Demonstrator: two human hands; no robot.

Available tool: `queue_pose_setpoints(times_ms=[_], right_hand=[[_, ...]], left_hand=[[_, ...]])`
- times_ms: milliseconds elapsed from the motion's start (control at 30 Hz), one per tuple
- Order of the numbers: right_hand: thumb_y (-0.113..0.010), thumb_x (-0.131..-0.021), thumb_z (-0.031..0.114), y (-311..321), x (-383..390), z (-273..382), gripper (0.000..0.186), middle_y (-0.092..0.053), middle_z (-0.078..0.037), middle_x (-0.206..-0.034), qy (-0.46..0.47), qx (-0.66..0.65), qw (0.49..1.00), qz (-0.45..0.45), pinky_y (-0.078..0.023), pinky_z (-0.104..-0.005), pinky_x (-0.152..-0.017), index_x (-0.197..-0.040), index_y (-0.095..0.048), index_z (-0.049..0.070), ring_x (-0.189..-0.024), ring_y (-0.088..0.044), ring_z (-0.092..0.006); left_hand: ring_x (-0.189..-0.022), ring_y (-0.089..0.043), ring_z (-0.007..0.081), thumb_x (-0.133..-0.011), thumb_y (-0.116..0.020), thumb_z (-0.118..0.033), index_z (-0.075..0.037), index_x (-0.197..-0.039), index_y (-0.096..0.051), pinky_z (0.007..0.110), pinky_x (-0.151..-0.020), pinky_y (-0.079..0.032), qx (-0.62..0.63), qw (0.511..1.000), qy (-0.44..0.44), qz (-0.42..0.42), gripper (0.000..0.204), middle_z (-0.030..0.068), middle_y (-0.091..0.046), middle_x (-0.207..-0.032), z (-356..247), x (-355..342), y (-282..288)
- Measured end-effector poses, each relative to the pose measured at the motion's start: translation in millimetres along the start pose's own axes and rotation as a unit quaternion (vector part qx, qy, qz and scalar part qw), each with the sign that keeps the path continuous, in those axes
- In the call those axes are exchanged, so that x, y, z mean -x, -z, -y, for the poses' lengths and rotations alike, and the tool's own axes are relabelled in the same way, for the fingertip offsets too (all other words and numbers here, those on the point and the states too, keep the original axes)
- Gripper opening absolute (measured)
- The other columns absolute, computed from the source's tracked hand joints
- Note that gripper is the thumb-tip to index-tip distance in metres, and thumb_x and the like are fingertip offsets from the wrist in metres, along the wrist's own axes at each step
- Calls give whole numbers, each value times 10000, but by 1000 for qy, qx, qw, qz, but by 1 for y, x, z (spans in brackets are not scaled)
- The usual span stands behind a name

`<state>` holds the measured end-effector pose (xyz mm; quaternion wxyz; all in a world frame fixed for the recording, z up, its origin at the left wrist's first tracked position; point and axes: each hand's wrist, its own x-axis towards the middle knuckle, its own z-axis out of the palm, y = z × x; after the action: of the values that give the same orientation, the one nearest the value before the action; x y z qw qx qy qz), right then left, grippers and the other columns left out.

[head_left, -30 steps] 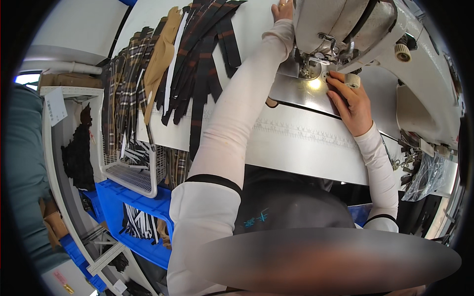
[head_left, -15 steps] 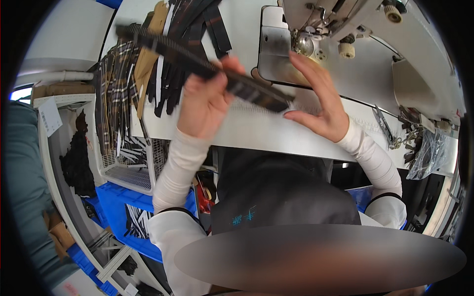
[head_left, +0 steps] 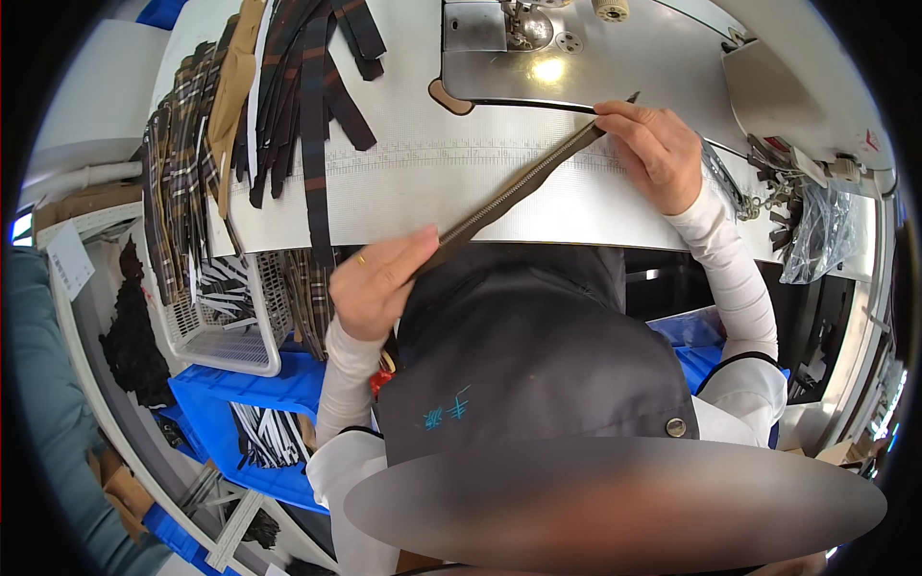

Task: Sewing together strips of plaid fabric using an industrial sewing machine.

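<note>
A zipper (head_left: 523, 189) with metal teeth on dark olive tape stretches slantwise between my hands, over the front edge of the white table. Its lower end is in my left hand (head_left: 382, 286), closed around the tape near my apron. At the other end, close to the sewing machine's bed, my right hand (head_left: 658, 158) pinches the tape between thumb and fingers. A short tip pokes out past those fingers. Dark strips with brown bands (head_left: 315, 144) lie on the table left of the zipper, one reaching over the front edge.
A sewing machine (head_left: 615, 67) stands at the back right. Scissors (head_left: 720, 178) and a clear plastic bag (head_left: 816, 230) lie at the right. Plaid strips (head_left: 182, 163) hang off the table's left side. Below are a white basket (head_left: 226, 346) and a blue bin (head_left: 206, 403).
My right hand was open and now pinches the zipper's end. My left hand has come down toward me, and the blurred dark strip it held now shows as a taut zipper. The view has shifted.
</note>
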<state>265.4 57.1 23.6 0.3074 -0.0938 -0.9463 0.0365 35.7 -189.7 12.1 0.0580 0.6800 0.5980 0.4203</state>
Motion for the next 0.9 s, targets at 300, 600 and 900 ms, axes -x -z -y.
queue_pose_setpoints(times_ms=[300,600,900], right_hand=[[-634,-678,628,6,-14,36,985,-306,-201,-1445,-34,-124,959,254,-238,-510,-1063,-1385,-333,12,-1317,-308,-400],[-611,-813,273,-6,9,47,600,-311,-130,-1463,-130,54,966,218,-207,-551,-1070,-1371,-424,162,-1349,-257,-382],[-576,-842,205,-14,-11,13,534,-394,-151,-1404,-159,94,974,135,-302,-488,-1043,-1353,-439,129,-1292,-355,-381]], left_hand=[[-937,-622,145,-927,-525,-93,34,-1189,-518,238,-816,-486,713,515,472,52,291,129,-639,-1053,-48,25,-59],[-698,-655,235,-837,-626,-239,-71,-972,-639,341,-631,-520,152,953,71,252,216,109,-672,-856,-30,0,-8],[-744,-645,225,-792,-688,-209,-45,-934,-697,306,-674,-493,-245,954,154,-78,217,103,-659,-868,180,-97,125]])
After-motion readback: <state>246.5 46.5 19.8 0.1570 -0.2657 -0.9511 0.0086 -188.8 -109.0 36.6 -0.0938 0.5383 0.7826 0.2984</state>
